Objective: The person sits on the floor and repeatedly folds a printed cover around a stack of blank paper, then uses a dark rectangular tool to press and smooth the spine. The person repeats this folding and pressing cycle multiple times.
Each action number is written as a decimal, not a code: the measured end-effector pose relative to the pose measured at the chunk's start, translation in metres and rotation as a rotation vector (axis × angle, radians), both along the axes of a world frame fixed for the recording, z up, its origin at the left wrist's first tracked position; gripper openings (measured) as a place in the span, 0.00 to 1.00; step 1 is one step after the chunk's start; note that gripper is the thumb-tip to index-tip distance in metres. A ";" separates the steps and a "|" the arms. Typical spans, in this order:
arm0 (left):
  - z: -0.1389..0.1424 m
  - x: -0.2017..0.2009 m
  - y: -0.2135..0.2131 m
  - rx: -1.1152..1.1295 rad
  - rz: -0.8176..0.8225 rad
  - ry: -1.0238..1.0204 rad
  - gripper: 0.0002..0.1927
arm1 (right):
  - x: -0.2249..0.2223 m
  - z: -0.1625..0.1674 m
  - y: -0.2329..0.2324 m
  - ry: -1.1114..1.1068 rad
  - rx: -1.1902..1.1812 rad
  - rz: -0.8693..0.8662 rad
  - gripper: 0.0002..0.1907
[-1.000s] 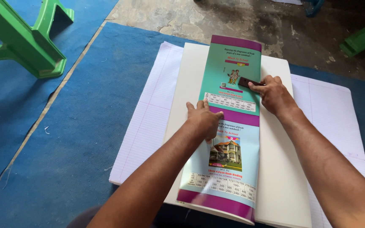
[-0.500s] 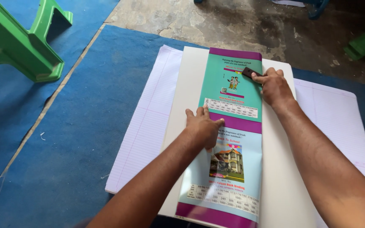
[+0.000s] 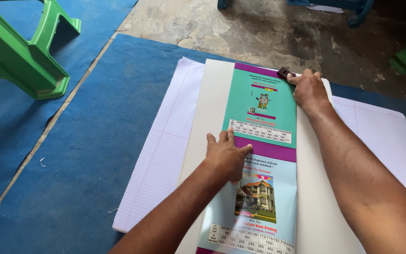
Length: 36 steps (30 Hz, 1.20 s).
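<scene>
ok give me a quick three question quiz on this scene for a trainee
1. True or false: the left hand lies flat on the printed cover sheet.
2. What does the right hand press at the sheet's far edge?
A. small dark tool
B. green stool
C. ruled paper
3. What lies directly under the printed cover sheet?

Key:
1. True.
2. A: the small dark tool.
3. A white board, on ruled paper over the blue mat.
</scene>
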<state>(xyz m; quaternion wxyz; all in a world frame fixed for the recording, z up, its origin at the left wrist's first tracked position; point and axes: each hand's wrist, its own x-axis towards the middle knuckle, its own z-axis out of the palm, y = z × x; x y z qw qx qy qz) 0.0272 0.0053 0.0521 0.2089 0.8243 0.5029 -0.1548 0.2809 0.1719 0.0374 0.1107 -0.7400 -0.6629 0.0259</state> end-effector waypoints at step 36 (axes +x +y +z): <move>-0.021 0.009 0.052 -0.015 0.092 0.038 0.62 | 0.001 -0.008 -0.091 -0.195 0.042 0.426 0.21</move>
